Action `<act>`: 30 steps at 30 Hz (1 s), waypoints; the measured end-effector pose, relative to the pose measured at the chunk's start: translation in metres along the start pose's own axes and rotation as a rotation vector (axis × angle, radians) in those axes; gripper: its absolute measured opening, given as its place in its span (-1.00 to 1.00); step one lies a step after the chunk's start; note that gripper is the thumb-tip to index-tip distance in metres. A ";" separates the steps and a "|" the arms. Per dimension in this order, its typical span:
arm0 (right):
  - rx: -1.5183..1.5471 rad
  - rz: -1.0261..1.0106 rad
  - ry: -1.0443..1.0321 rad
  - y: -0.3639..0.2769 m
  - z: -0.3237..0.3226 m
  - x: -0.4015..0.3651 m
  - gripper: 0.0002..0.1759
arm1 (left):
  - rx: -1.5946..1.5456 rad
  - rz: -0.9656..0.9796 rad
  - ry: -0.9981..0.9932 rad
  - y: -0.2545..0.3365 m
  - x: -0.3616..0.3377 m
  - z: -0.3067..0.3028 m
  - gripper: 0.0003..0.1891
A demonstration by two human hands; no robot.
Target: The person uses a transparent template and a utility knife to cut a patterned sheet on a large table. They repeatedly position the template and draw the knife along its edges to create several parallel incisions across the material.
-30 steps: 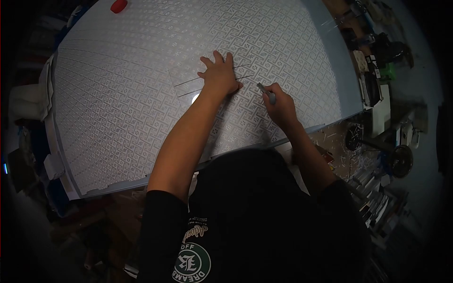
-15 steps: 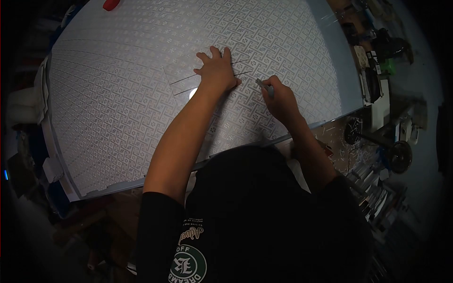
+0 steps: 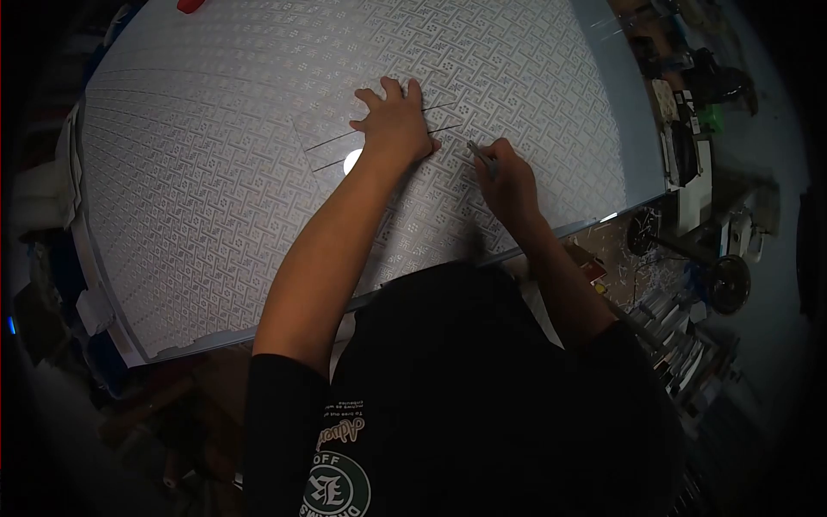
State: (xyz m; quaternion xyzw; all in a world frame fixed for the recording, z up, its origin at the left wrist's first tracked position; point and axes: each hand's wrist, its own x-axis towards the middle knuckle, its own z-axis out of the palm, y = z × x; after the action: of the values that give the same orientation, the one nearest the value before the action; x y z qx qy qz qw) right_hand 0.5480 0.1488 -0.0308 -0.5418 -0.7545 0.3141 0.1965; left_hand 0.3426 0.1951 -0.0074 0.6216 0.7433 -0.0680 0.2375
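My left hand [image 3: 394, 129] presses flat with its fingers spread on a clear plate [image 3: 332, 153] marked with two dark parallel lines. The plate lies on a large silvery sheet [image 3: 233, 189] with a repeating geometric pattern, and a round bright reflection shows on it by my wrist. To the right, my right hand [image 3: 510, 183] is closed around a slim grey pen-shaped tool [image 3: 482, 155]. The tool's tip points up and left, close over the sheet just beyond the plate's right end.
Under the patterned sheet is a table, its grey border [image 3: 633, 129] showing at the right. A red object [image 3: 189, 5] sits at the far edge. Assorted items crowd the right side, with a round dark metal piece [image 3: 729, 283] and scraps lower down. White folded material [image 3: 47, 194] lies at left.
The view has shifted slightly. Both hands keep nearly the same places, the left still spread on the plate and the right still holding the grey tool.
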 end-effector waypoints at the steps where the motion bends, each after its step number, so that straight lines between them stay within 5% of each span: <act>1: 0.007 -0.004 0.067 0.003 0.006 -0.005 -0.80 | -0.012 0.007 0.001 0.000 0.000 0.000 0.18; 5: -0.014 -0.171 0.282 0.022 0.027 0.004 -0.80 | 0.023 -0.007 0.012 0.002 0.003 0.003 0.17; 13: 0.002 -0.145 0.300 0.015 0.034 0.108 -0.78 | 0.034 -0.011 0.014 0.002 0.000 0.002 0.18; 21: 0.024 -0.184 0.396 0.020 0.047 0.115 -0.80 | -0.026 0.007 0.019 0.000 -0.001 -0.001 0.19; 27: 0.061 -0.141 0.239 0.026 0.018 0.127 -0.79 | -0.049 0.001 0.052 0.002 -0.006 -0.002 0.16; 30: 0.056 -0.101 -0.090 0.030 -0.028 0.153 -0.79 | -0.048 -0.032 0.054 0.004 -0.005 -0.005 0.16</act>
State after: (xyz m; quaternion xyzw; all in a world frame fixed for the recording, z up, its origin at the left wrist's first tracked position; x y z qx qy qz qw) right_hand 0.5351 0.3065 -0.0383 -0.4825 -0.7799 0.3488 0.1933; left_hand 0.3451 0.1934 0.0004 0.6054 0.7607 -0.0374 0.2311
